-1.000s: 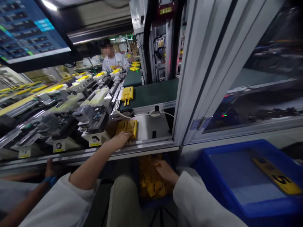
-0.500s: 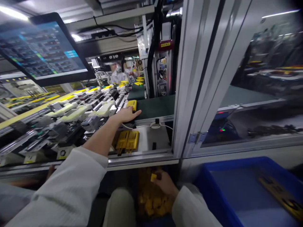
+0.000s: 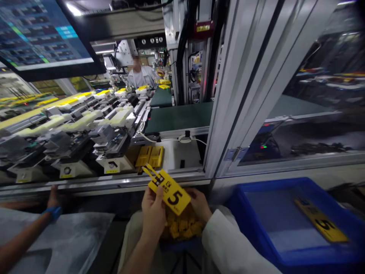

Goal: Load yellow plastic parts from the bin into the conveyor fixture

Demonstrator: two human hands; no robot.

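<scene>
- In left hand (image 3: 154,213): yellow case (image 3: 170,192). Closed firmly around its near side, thumb up on the printed face.
- On that case: big black 5, smaller print, two short yellow cables (image 3: 148,170) out of the upper-left end. Tilted, held over the lap, just in front of the bench edge (image 3: 99,181).
- At the case's right end: right hand (image 3: 201,205), fingers curled, tips partly hidden. Can't make out whether touching the case or gripping anything.
- Just below both hands: bin of small yellow pieces (image 3: 184,229).
- Beyond, on metal shelf (image 3: 185,152): two more cases (image 3: 156,156), side by side at the left end.
- Behind the shelf: dark green belt (image 3: 182,116).
- Left of the shelf: row of machines (image 3: 114,140), several with pale tops.
- Above those: tilted screen (image 3: 42,38).
- Right of the shelf: tall metal post (image 3: 228,87).
- Lower right: blue tub (image 3: 273,183), with blurred yellow plate (image 3: 326,224), also marked 5, at its right side.
- Far left: another person's forearm (image 3: 31,232), blue wristband (image 3: 53,212).
- Past the belt: co-worker (image 3: 141,77) in white coat.
</scene>
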